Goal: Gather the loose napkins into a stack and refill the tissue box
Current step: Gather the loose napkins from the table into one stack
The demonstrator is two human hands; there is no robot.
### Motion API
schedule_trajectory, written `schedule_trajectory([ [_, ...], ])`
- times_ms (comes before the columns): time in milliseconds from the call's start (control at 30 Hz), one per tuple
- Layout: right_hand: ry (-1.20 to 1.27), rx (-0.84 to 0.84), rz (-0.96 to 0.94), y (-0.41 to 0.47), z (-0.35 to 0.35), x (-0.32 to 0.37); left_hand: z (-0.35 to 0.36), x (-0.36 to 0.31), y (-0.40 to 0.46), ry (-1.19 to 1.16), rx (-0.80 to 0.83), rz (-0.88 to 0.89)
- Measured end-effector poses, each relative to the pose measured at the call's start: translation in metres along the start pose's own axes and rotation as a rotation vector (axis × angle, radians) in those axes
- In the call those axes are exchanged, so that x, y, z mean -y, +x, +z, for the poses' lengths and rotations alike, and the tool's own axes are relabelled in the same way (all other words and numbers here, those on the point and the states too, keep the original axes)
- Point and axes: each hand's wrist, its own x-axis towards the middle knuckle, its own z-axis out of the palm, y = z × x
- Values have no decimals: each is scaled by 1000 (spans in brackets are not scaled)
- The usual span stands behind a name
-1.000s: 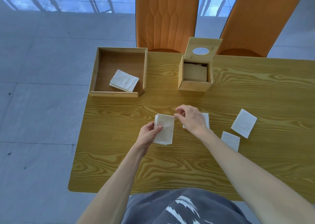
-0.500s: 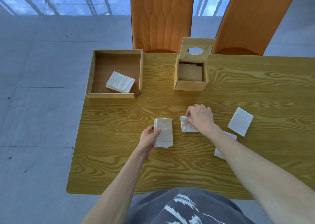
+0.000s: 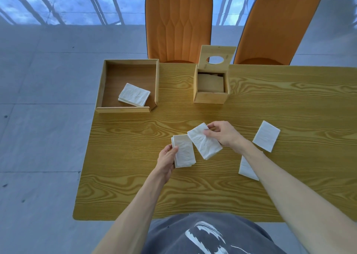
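A small stack of white napkins (image 3: 184,151) lies on the wooden table (image 3: 212,192), and my left hand (image 3: 166,159) grips its left edge. My right hand (image 3: 225,135) pinches a single napkin (image 3: 204,141) and holds it tilted just right of the stack, overlapping its top corner. Two loose napkins remain on the table: one (image 3: 266,136) at the right, another (image 3: 246,169) partly hidden under my right forearm. The wooden tissue box (image 3: 211,97) stands at the back with its lid (image 3: 216,57) tipped up, brownish paper inside.
A shallow wooden tray (image 3: 108,83) at the table's back left corner holds another napkin pile (image 3: 134,94). Two orange chairs (image 3: 178,22) stand behind the table. The table's left edge drops to grey floor.
My right hand has lifted the napkin it was pressing on the table and carried it left towards the stack. My left hand stays on the stack.
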Motion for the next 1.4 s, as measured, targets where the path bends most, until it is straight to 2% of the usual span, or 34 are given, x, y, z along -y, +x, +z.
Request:
schedule_trajectory([
  [200,250,10,79,-3,46,-8,0,2,-2,-59,0,-17],
  [467,381,-84,157,6,80,-26,-2,0,-1,-70,7,-18],
  [533,338,-134,133,9,85,-29,-3,1,1,-70,8,-20],
  [667,65,-269,88,14,90,-33,-3,3,3,-86,23,-21],
  [867,-159,-361,89,9,91,-33,2,7,4,-51,42,-14],
  [1133,-184,-473,71,-16,57,-48,24,16,9,65,42,-23],
  [1400,-158,-732,248,-51,3,-89,60,25,7,174,102,-46],
])
